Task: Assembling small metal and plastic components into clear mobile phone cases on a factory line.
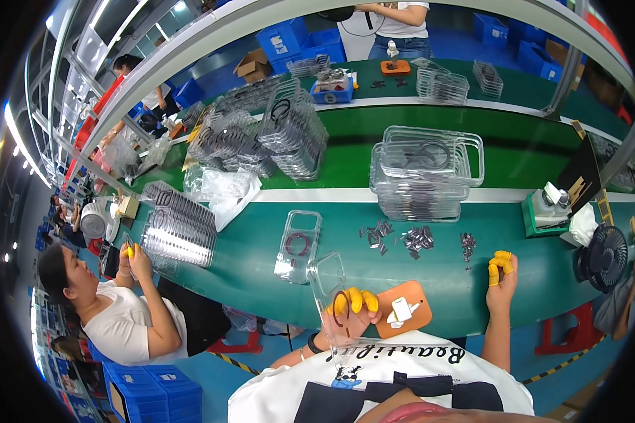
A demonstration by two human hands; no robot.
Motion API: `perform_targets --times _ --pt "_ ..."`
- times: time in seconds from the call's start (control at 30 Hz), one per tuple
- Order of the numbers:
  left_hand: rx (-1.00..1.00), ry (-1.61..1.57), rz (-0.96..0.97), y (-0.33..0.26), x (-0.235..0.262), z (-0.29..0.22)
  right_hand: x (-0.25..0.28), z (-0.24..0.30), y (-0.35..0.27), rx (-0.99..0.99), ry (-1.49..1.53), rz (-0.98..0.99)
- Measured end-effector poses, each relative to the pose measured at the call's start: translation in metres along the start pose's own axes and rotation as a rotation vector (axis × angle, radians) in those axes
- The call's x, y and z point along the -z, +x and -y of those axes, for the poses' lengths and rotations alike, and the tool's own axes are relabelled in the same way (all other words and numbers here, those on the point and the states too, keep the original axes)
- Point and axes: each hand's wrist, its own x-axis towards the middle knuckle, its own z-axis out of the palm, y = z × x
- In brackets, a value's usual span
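My left hand (pixel 354 310), with yellow finger cots on its fingertips, holds a clear phone case (pixel 326 273) tilted up in front of me. A dark reddish ring shows on that case. Another clear phone case (pixel 286 266) with a similar ring lies flat on the green table, just beyond it. My right hand (pixel 502 273), also in yellow finger cots, is raised at the right with its fingers curled together; whatever they may hold is too small to make out. Small dark pieces (pixel 418 241) lie in loose piles beyond my hands. An orange pad (pixel 415 292) carries a white bottle (pixel 402 310) beside my left hand.
Stacked clear cases (pixel 423 190) stand ahead, with more stacks (pixel 180 229) at the left. A green bin (pixel 543 217) with a bottle and a black fan (pixel 605 257) are at the right. A co-worker (pixel 130 310) sits at the left; another person stands across the bench.
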Motion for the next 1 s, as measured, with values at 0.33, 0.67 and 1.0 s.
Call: perform_targets --times 0.33,0.67,1.0 --pt "0.014 0.012 0.022 0.001 0.003 0.002 0.004 -0.001 0.000 -0.041 -0.016 0.058" --pt "0.025 0.011 0.051 0.002 0.004 0.002 0.003 -0.003 0.000 -0.037 0.007 0.051" --pt "0.050 0.036 0.064 0.003 0.001 0.000 0.001 -0.004 0.000 -0.058 0.018 0.054"
